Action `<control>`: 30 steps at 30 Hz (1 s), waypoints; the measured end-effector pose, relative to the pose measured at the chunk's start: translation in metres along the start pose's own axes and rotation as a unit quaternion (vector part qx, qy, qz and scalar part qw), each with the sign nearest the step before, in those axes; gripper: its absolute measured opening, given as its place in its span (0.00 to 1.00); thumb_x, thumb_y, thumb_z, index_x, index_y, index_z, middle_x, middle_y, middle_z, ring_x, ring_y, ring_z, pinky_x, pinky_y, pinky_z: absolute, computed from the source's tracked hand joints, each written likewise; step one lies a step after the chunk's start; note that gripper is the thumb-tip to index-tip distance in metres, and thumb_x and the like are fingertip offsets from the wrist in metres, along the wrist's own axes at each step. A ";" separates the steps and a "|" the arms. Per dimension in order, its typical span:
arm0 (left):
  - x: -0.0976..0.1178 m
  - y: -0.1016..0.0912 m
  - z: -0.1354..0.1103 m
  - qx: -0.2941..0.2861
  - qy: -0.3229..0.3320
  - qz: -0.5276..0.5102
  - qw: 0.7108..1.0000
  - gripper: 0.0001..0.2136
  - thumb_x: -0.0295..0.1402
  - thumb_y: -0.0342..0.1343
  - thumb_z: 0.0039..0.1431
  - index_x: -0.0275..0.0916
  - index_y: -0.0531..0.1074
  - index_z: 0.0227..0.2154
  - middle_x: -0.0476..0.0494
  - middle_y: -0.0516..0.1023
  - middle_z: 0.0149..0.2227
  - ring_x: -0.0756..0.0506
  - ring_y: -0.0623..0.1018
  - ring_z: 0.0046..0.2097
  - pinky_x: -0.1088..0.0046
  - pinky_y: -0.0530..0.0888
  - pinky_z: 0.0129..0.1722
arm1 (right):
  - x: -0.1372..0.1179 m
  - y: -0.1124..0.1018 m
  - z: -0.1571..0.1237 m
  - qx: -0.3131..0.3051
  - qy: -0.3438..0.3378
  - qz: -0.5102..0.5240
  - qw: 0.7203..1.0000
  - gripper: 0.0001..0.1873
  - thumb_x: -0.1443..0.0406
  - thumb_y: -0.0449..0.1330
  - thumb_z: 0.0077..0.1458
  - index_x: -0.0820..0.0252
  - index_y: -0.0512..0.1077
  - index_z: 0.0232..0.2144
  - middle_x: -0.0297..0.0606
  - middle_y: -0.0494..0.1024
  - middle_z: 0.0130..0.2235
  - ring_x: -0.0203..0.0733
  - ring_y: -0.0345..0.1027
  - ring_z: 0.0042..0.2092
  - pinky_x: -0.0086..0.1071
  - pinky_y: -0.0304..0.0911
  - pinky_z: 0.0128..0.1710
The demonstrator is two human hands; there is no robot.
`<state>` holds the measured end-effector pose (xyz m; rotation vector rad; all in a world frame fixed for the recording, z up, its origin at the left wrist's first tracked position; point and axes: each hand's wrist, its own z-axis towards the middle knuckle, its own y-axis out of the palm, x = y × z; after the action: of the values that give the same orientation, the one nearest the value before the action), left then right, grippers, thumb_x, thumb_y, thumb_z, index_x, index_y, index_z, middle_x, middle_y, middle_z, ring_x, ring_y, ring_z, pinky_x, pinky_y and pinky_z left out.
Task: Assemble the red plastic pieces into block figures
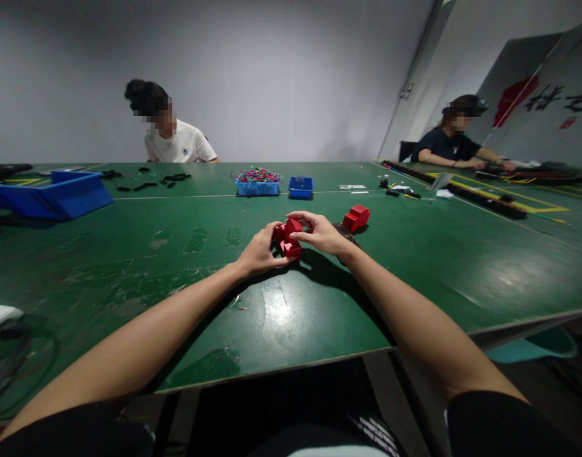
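Observation:
Over the middle of the green table (281, 298), both hands meet around a red boxy part (291, 249) with a hollow, stepped shape. My left hand (261, 251) grips it from the left, thumb along its near lower edge. From the right, my right hand (320, 233) pinches a raised red upper section (293, 226), fingers curled over its top. Whether that section is a separate piece I cannot tell. Another red block (356, 218) rests just beyond my right wrist. A dark object (345, 235) lies partly hidden behind that wrist.
A blue bin full of small coloured pieces (257, 184) stands ahead beside a small blue tray (301, 186). At left is a large blue bin (76, 193), with black parts (171, 180) nearby. Two people sit across the table. Black strips (481, 197) run along the right.

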<state>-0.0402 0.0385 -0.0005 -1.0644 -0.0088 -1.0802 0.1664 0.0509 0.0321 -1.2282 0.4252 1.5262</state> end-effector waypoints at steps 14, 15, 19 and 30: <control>0.000 -0.001 0.000 0.000 -0.009 -0.017 1.000 0.38 0.43 0.66 0.43 0.39 0.55 0.56 0.35 0.72 0.51 0.38 0.75 0.50 0.58 0.72 0.50 | -0.005 0.002 -0.001 0.006 -0.030 -0.093 0.995 0.27 0.64 0.67 0.47 0.61 0.70 0.50 0.44 0.76 0.50 0.47 0.70 0.51 0.37 0.70 0.46; 0.000 -0.001 0.000 -0.001 -0.007 -0.016 1.000 0.39 0.43 0.66 0.43 0.39 0.55 0.56 0.35 0.72 0.51 0.38 0.75 0.51 0.57 0.72 0.50 | -0.005 0.001 -0.001 0.006 -0.028 -0.088 0.996 0.27 0.63 0.67 0.47 0.61 0.70 0.50 0.44 0.76 0.49 0.47 0.71 0.51 0.37 0.70 0.46; 0.000 -0.001 0.000 0.006 0.009 -0.014 1.000 0.38 0.42 0.66 0.43 0.41 0.55 0.56 0.35 0.71 0.53 0.37 0.74 0.52 0.56 0.72 0.52 | -0.007 0.001 -0.001 0.002 -0.018 -0.050 0.999 0.28 0.63 0.67 0.47 0.61 0.70 0.51 0.44 0.77 0.48 0.46 0.72 0.49 0.37 0.70 0.46; 0.000 -0.001 0.000 0.008 0.026 -0.017 0.999 0.38 0.43 0.66 0.44 0.40 0.55 0.56 0.35 0.70 0.53 0.38 0.74 0.52 0.57 0.71 0.52 | -0.013 -0.003 -0.002 0.000 -0.066 -0.145 0.987 0.27 0.63 0.67 0.47 0.61 0.71 0.51 0.44 0.76 0.50 0.45 0.72 0.49 0.38 0.69 0.48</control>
<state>-0.0410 0.0386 0.0005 -1.0245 0.0072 -1.1364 0.1681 0.0436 0.0436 -1.1272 0.1523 1.3465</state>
